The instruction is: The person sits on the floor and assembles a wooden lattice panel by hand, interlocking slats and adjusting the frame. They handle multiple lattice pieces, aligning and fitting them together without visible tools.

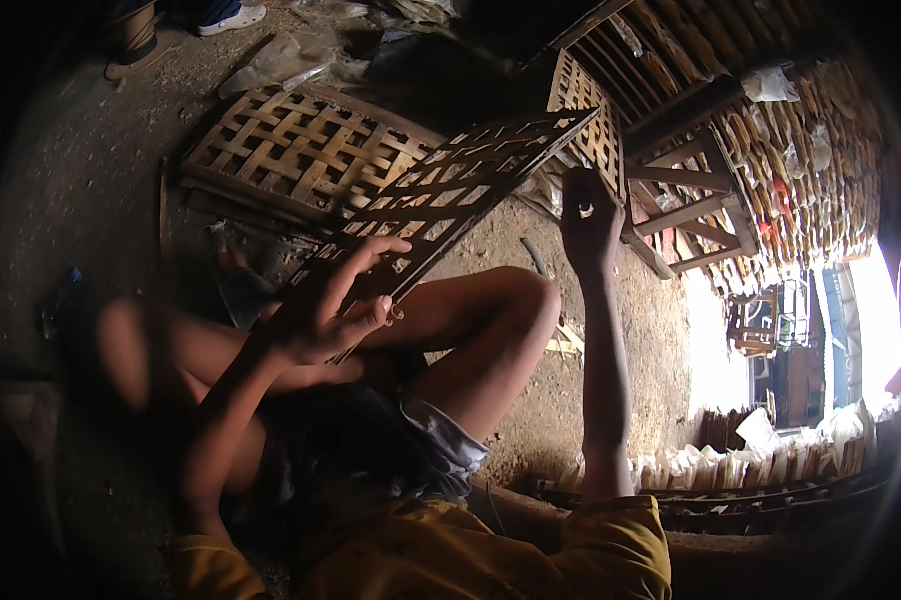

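Wooden lattice [458,196] (tilted); hands [318,328] alongside

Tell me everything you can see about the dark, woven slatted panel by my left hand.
The long, flat, dark brown panel of crisscrossed strips looks like wood or bamboo, with open gaps and a straight border along its long right edge. It slants toward the picture's upper right, overlapping in view a paler tan woven panel. Your bare, spread left hand is against its near end, which is partly hidden; its grip is unclear.
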### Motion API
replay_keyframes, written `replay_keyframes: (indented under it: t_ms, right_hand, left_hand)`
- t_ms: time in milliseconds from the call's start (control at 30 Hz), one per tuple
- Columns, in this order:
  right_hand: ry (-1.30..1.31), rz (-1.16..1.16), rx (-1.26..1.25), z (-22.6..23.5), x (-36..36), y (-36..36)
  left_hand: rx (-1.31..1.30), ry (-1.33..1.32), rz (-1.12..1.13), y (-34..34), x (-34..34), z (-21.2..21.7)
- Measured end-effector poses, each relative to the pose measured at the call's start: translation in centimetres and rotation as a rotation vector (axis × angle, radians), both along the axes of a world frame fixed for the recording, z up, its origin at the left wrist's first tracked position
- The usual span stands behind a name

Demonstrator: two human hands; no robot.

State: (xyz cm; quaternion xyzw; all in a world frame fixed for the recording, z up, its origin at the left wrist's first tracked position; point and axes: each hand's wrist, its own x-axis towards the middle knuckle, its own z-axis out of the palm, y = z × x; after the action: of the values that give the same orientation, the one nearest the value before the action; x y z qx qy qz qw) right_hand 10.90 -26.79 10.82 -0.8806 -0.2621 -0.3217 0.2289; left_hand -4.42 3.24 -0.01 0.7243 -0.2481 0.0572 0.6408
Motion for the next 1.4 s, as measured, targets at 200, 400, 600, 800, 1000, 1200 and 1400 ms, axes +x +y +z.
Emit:
replay_keyframes:
  t_ms: [200, 400, 600, 800, 1000, 1200, 1400]
  right_hand:
    - [0.162, 0.045, 0.008, -1.6, -2.0, 2.1]
    - [0.196, 0.066, 0.037, -1.8, -3.1, 2.7]
    - [0.166, 0.136, 0.053, -2.6, -2.8, 2.9]
    - [0.082, 0.171, -0.051, -2.3, -2.9, 3.5]
    - [-0.074, 0.14, -0.188, -2.5, -2.3, 4.4]
    - [-0.185, 0.028, -0.234, -2.4, 0.5, 3.1]
    - [-0.155, -0.021, -0.149, -1.4, 4.5, -0.1]
  left_hand:
    - [0.013, -0.049, 0.029, 0.3, 0.1, -0.1]
    - [0.032, -0.138, 0.095, 0.3, 0.4, -0.8]
    - [0.018, -0.15, 0.075, 0.2, 0.5, -1.0]
    - [-0.005, -0.024, 0.016, 0.1, 0.1, -0.6]
    - [-0.128, 0.097, -0.039, -0.1, 0.1, -0.5]
    - [0.042, -0.054, 0.017, -0.3, 0.4, -0.3]
    - [0.06, -0.029, 0.046, -0.7, 0.0, -0.2]
